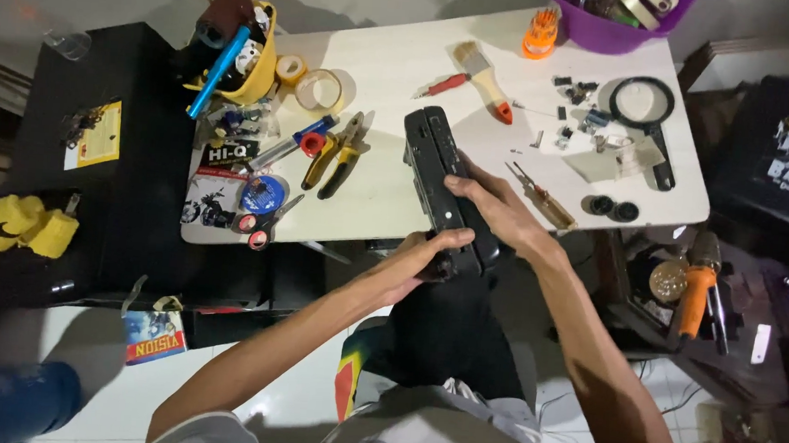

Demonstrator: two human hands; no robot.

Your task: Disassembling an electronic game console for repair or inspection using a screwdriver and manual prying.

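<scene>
Both of my hands hold a long black plastic device [437, 171] that lies over the near edge of the white table [396, 74]. My left hand [424, 257] grips its near end from the left. Wrapped over the right side of its middle is my right hand [499, 210]. The far end of the device rests on the tabletop.
On the table lie yellow-handled pliers [336, 153], scissors [263, 222], tape rolls [319, 89], a paintbrush [484, 78], screwdrivers [544, 200], a magnifying glass [645, 109], small parts and a purple bowl [618, 15]. A yellow container [251, 54] stands at the left. An orange tool [697, 287] sits lower right.
</scene>
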